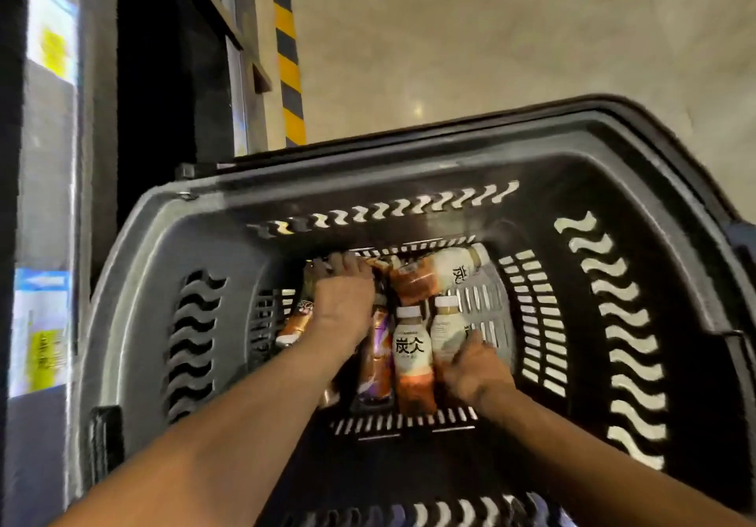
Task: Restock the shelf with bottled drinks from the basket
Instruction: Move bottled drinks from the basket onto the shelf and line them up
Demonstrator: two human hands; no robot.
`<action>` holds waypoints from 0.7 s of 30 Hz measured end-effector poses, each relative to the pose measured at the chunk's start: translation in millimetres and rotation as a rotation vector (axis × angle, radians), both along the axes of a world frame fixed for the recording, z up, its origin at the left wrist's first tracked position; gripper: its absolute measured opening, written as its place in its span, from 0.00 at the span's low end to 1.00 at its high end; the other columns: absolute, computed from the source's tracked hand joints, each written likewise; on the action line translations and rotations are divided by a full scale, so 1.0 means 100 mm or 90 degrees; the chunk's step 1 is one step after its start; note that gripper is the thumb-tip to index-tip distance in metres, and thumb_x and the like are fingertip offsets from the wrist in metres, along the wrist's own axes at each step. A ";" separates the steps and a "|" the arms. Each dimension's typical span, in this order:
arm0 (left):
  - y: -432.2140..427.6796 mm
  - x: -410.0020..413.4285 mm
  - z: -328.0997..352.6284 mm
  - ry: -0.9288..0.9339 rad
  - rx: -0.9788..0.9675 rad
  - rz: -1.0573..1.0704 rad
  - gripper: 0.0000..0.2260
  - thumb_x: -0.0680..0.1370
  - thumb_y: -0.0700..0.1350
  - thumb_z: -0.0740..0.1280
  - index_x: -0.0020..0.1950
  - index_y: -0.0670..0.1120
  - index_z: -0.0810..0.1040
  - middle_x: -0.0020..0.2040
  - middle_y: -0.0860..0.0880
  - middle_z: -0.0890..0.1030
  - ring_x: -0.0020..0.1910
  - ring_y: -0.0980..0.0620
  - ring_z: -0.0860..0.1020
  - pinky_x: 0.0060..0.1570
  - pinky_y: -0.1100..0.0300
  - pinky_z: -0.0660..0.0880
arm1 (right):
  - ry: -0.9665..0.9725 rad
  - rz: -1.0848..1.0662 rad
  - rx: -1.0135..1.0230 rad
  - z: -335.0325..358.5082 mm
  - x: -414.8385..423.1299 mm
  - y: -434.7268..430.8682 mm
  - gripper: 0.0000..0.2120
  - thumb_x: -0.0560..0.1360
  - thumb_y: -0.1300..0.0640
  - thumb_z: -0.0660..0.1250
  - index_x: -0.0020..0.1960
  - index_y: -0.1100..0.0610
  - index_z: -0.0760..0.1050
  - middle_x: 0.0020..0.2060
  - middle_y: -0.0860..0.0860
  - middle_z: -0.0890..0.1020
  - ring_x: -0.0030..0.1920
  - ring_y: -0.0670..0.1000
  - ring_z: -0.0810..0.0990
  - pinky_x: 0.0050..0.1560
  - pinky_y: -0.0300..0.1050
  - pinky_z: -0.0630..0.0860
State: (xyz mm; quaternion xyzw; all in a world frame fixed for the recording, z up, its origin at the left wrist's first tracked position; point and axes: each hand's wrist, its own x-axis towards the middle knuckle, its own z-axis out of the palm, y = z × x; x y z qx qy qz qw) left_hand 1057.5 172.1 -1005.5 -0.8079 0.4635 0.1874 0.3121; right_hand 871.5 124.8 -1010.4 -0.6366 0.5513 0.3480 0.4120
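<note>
Shelf [49, 117] runs down the frame's left edge. In the basket [163, 240] at centre, the left hand [341, 301] lies curled over a brown bottle [296, 322]; whether it grips, I cannot tell. Right of centre, the right hand [470, 369] grasps a pale bottle [448, 328].

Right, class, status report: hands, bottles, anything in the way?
Right hand grips pale bottle in basket. Left hand among bottles, grip unclear. Nothing blocking.

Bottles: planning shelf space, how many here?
5: orange bottle under left hand, dark bottle centre, lettered bottle beside, pale bottle at right hand, tilted bottle beyond. More may hide.
</note>
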 end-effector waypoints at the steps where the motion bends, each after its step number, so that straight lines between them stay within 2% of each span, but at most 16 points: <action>1: 0.01 -0.02 -0.11 -0.017 -0.017 -0.001 0.27 0.77 0.47 0.65 0.74 0.40 0.64 0.69 0.39 0.69 0.67 0.39 0.68 0.66 0.40 0.66 | -0.006 -0.053 0.000 -0.10 0.03 0.01 0.34 0.76 0.45 0.67 0.74 0.57 0.56 0.67 0.58 0.70 0.62 0.57 0.75 0.61 0.48 0.73; 3: 0.07 -0.08 -0.30 -0.017 -0.042 0.019 0.24 0.80 0.46 0.63 0.73 0.38 0.64 0.70 0.38 0.69 0.66 0.39 0.70 0.64 0.44 0.68 | -0.020 -0.123 -0.016 -0.27 0.06 0.03 0.35 0.74 0.48 0.71 0.72 0.57 0.56 0.65 0.58 0.71 0.60 0.57 0.76 0.61 0.51 0.75; 7: 0.15 -0.11 -0.43 -0.057 -0.056 -0.019 0.24 0.80 0.42 0.60 0.75 0.38 0.59 0.75 0.33 0.58 0.64 0.35 0.71 0.59 0.41 0.72 | -0.016 -0.139 -0.085 -0.49 0.05 0.08 0.41 0.69 0.43 0.75 0.72 0.55 0.57 0.65 0.58 0.69 0.64 0.59 0.73 0.62 0.55 0.74; 10: 0.15 -0.14 -0.40 -0.020 -0.061 0.017 0.24 0.81 0.40 0.59 0.76 0.40 0.58 0.78 0.33 0.52 0.64 0.37 0.73 0.55 0.45 0.74 | -0.042 -0.188 -0.118 -0.54 0.01 0.09 0.37 0.69 0.44 0.76 0.69 0.54 0.60 0.63 0.56 0.71 0.62 0.59 0.75 0.58 0.55 0.75; 13: 0.13 -0.18 -0.22 0.023 -0.069 0.124 0.26 0.79 0.44 0.66 0.75 0.42 0.64 0.80 0.37 0.50 0.57 0.44 0.79 0.47 0.52 0.76 | -0.065 -0.267 -0.109 -0.41 -0.04 0.06 0.31 0.68 0.46 0.77 0.62 0.53 0.64 0.58 0.54 0.76 0.57 0.56 0.77 0.56 0.56 0.76; 15: 0.20 -0.24 0.01 0.082 -0.056 0.237 0.27 0.75 0.51 0.72 0.71 0.44 0.69 0.77 0.39 0.55 0.58 0.44 0.77 0.49 0.52 0.77 | -0.080 -0.312 -0.089 -0.17 -0.11 0.05 0.27 0.69 0.47 0.76 0.57 0.51 0.62 0.52 0.51 0.77 0.50 0.53 0.76 0.50 0.51 0.76; 17: 0.31 -0.30 0.30 0.146 -0.067 0.374 0.30 0.71 0.57 0.75 0.67 0.45 0.71 0.69 0.43 0.64 0.56 0.44 0.77 0.50 0.52 0.78 | -0.087 -0.302 -0.072 0.20 -0.20 0.03 0.28 0.69 0.45 0.75 0.59 0.49 0.61 0.49 0.50 0.77 0.49 0.52 0.77 0.47 0.49 0.75; 19: 0.38 -0.36 0.74 0.203 -0.094 0.511 0.30 0.69 0.62 0.74 0.63 0.47 0.73 0.61 0.46 0.75 0.49 0.48 0.81 0.43 0.55 0.79 | -0.097 -0.282 -0.062 0.68 -0.27 -0.03 0.30 0.69 0.44 0.75 0.61 0.50 0.62 0.49 0.50 0.79 0.50 0.54 0.79 0.48 0.49 0.76; 21: 0.40 -0.46 1.26 0.281 -0.113 0.643 0.23 0.70 0.63 0.73 0.52 0.47 0.76 0.48 0.49 0.83 0.38 0.52 0.82 0.34 0.60 0.75 | -0.117 -0.301 -0.047 1.25 -0.33 -0.11 0.29 0.69 0.46 0.75 0.60 0.52 0.62 0.47 0.49 0.79 0.46 0.52 0.79 0.48 0.47 0.76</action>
